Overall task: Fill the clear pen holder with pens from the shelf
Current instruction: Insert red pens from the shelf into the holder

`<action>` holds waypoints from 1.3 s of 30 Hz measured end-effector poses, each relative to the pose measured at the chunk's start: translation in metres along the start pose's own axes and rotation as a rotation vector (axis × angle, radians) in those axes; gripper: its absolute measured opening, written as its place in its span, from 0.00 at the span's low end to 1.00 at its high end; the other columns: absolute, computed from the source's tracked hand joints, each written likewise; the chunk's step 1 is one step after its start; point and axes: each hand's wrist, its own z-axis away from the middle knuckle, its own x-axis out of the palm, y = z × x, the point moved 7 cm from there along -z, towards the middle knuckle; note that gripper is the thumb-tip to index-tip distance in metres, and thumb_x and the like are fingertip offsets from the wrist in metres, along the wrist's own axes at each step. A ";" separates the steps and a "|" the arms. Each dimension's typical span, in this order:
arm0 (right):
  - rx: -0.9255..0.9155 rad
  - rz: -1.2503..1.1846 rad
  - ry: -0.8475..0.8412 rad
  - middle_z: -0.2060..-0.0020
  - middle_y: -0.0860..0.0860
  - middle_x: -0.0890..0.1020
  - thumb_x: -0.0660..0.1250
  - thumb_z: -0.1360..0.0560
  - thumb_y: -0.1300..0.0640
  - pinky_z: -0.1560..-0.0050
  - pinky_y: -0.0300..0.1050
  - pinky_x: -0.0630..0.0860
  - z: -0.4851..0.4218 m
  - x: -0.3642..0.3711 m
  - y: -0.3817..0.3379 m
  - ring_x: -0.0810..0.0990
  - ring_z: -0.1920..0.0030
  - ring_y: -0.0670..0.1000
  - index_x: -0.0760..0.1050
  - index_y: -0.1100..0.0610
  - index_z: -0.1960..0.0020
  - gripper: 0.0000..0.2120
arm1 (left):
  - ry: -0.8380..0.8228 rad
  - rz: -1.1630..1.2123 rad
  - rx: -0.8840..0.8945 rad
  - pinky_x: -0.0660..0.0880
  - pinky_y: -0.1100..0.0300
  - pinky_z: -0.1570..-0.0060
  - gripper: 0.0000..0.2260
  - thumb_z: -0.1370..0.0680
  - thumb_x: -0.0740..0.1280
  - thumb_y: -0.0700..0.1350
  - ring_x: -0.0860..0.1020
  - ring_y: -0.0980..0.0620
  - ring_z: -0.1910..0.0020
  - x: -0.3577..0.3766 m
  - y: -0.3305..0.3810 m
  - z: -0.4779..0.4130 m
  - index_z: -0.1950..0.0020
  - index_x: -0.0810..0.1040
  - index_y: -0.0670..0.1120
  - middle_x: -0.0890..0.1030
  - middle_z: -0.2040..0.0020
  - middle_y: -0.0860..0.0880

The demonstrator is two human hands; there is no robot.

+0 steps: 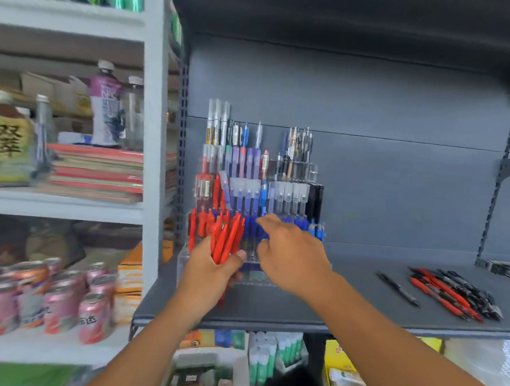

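Observation:
A clear tiered pen holder (310, 172) stands on the grey shelf (345, 311), packed with red, blue, purple and black pens. My left hand (210, 272) grips a bunch of red pens (227, 239) upright in front of the holder's lowest row. My right hand (289, 251) reaches toward the blue pens (253, 227) in that front row, fingers loosely extended and holding nothing. A loose pile of red and black pens (450, 291) lies on the shelf at the right.
A single black pen (397, 288) lies left of the loose pile. A white rack on the left carries notebooks (97, 171), bottles (105, 106) and pink cans (62, 300). Glue sticks (267, 357) and boxes sit below the shelf.

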 end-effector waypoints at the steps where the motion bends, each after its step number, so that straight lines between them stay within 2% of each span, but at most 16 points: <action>1: -0.013 0.007 -0.003 0.34 0.49 0.74 0.56 0.20 0.54 0.46 0.51 0.74 -0.001 0.004 -0.008 0.77 0.42 0.57 0.67 0.52 0.30 0.18 | 0.008 -0.014 0.008 0.76 0.56 0.69 0.05 0.22 0.68 0.36 0.78 0.52 0.72 -0.010 -0.001 0.000 0.48 0.77 0.44 0.80 0.66 0.42; 3: -0.032 -0.003 0.002 0.31 0.49 0.73 0.55 0.19 0.53 0.45 0.51 0.74 -0.004 0.011 -0.021 0.77 0.40 0.56 0.66 0.51 0.29 0.19 | 0.023 -0.054 0.033 0.75 0.57 0.70 0.04 0.22 0.68 0.37 0.77 0.51 0.73 -0.027 -0.002 -0.002 0.48 0.78 0.44 0.81 0.67 0.41; 7: -0.033 -0.087 0.014 0.32 0.47 0.75 0.54 0.18 0.52 0.45 0.49 0.74 -0.007 0.025 -0.032 0.78 0.40 0.53 0.66 0.49 0.27 0.20 | -0.004 -0.052 0.057 0.79 0.50 0.64 0.04 0.22 0.69 0.38 0.80 0.45 0.68 -0.041 -0.008 -0.004 0.48 0.80 0.46 0.83 0.64 0.40; 9: -0.020 -0.130 0.035 0.36 0.46 0.78 0.54 0.18 0.52 0.47 0.47 0.73 -0.009 0.029 -0.032 0.79 0.41 0.51 0.67 0.48 0.27 0.19 | -0.008 -0.044 0.057 0.80 0.53 0.62 0.04 0.22 0.69 0.40 0.82 0.44 0.65 -0.043 -0.011 -0.005 0.49 0.80 0.47 0.84 0.62 0.42; 12: -0.001 -0.172 0.047 0.42 0.46 0.82 0.53 0.17 0.52 0.49 0.44 0.72 -0.011 0.035 -0.029 0.80 0.45 0.49 0.68 0.47 0.28 0.19 | -0.022 -0.012 0.052 0.81 0.50 0.59 0.04 0.22 0.70 0.42 0.83 0.45 0.65 -0.041 -0.017 -0.008 0.48 0.80 0.49 0.84 0.60 0.43; 14: -0.002 -0.207 0.049 0.46 0.46 0.83 0.53 0.17 0.52 0.49 0.45 0.73 -0.011 0.036 -0.028 0.81 0.47 0.49 0.69 0.48 0.29 0.18 | -0.018 0.014 0.035 0.81 0.50 0.60 0.04 0.22 0.70 0.42 0.83 0.46 0.66 -0.039 -0.019 -0.011 0.47 0.80 0.48 0.84 0.61 0.44; 17: -0.011 -0.340 0.052 0.61 0.45 0.80 0.54 0.17 0.52 0.51 0.47 0.77 -0.014 0.041 -0.027 0.79 0.58 0.48 0.72 0.49 0.32 0.16 | -0.025 0.041 0.021 0.82 0.48 0.61 0.05 0.22 0.70 0.42 0.83 0.44 0.66 -0.035 -0.021 -0.016 0.46 0.80 0.46 0.84 0.61 0.43; 18: -0.009 -0.395 0.050 0.64 0.44 0.78 0.54 0.17 0.52 0.54 0.48 0.77 -0.015 0.043 -0.026 0.78 0.62 0.48 0.73 0.49 0.34 0.15 | -0.035 0.042 0.017 0.82 0.47 0.62 0.05 0.22 0.70 0.42 0.83 0.43 0.66 -0.034 -0.022 -0.017 0.47 0.80 0.45 0.84 0.62 0.43; 20: -0.004 -0.507 0.053 0.70 0.45 0.76 0.55 0.17 0.52 0.61 0.50 0.76 -0.018 0.048 -0.025 0.75 0.69 0.48 0.76 0.50 0.47 0.11 | -0.059 0.050 0.012 0.81 0.45 0.62 0.05 0.23 0.71 0.42 0.82 0.43 0.67 -0.031 -0.024 -0.016 0.48 0.80 0.45 0.84 0.63 0.43; 21: -0.003 -0.553 0.059 0.73 0.46 0.74 0.55 0.17 0.53 0.64 0.52 0.74 -0.019 0.048 -0.027 0.73 0.71 0.48 0.73 0.51 0.55 0.11 | -0.069 0.053 0.014 0.81 0.45 0.62 0.05 0.23 0.71 0.42 0.81 0.43 0.67 -0.029 -0.024 -0.016 0.48 0.79 0.44 0.84 0.63 0.42; 23: 0.003 -0.639 0.048 0.75 0.46 0.73 0.56 0.18 0.54 0.65 0.54 0.74 -0.019 0.052 -0.028 0.71 0.73 0.48 0.69 0.55 0.61 0.14 | -0.079 0.064 0.015 0.80 0.44 0.63 0.07 0.23 0.71 0.42 0.81 0.43 0.67 -0.028 -0.026 -0.014 0.48 0.79 0.43 0.83 0.64 0.41; 25: 0.002 -0.727 0.014 0.73 0.50 0.75 0.57 0.18 0.54 0.65 0.54 0.75 -0.019 0.055 -0.030 0.75 0.73 0.51 0.71 0.56 0.61 0.14 | -0.081 0.091 0.022 0.80 0.46 0.64 0.08 0.23 0.71 0.42 0.80 0.42 0.67 -0.028 -0.027 -0.013 0.47 0.78 0.41 0.83 0.64 0.41; 28: 0.020 -0.872 -0.025 0.64 0.56 0.82 0.59 0.18 0.53 0.59 0.58 0.80 -0.022 0.060 -0.030 0.81 0.66 0.60 0.77 0.53 0.55 0.11 | -0.082 0.138 0.005 0.81 0.44 0.63 0.10 0.24 0.71 0.44 0.80 0.39 0.66 -0.029 -0.033 -0.014 0.45 0.77 0.42 0.84 0.62 0.38; 31: 0.043 -0.947 -0.029 0.59 0.55 0.83 0.61 0.18 0.54 0.54 0.54 0.81 -0.028 0.064 -0.028 0.82 0.61 0.56 0.79 0.54 0.51 0.09 | -0.090 0.160 -0.021 0.81 0.43 0.61 0.12 0.25 0.71 0.46 0.81 0.38 0.64 -0.030 -0.041 -0.017 0.45 0.77 0.41 0.83 0.59 0.36; 35: 0.113 -1.036 0.051 0.55 0.48 0.83 0.61 0.18 0.54 0.56 0.39 0.77 -0.040 0.060 -0.016 0.80 0.61 0.42 0.77 0.55 0.47 0.07 | -0.108 0.168 -0.078 0.81 0.49 0.63 0.14 0.26 0.72 0.47 0.81 0.41 0.65 -0.031 -0.052 -0.020 0.45 0.78 0.42 0.84 0.57 0.38; 39: 0.162 -1.169 0.183 0.53 0.52 0.84 0.59 0.17 0.58 0.63 0.41 0.81 -0.055 0.045 -0.002 0.84 0.57 0.51 0.74 0.58 0.44 0.07 | -0.095 0.167 -0.080 0.80 0.53 0.67 0.08 0.24 0.71 0.43 0.81 0.43 0.67 -0.031 -0.055 -0.023 0.46 0.78 0.45 0.85 0.59 0.43</action>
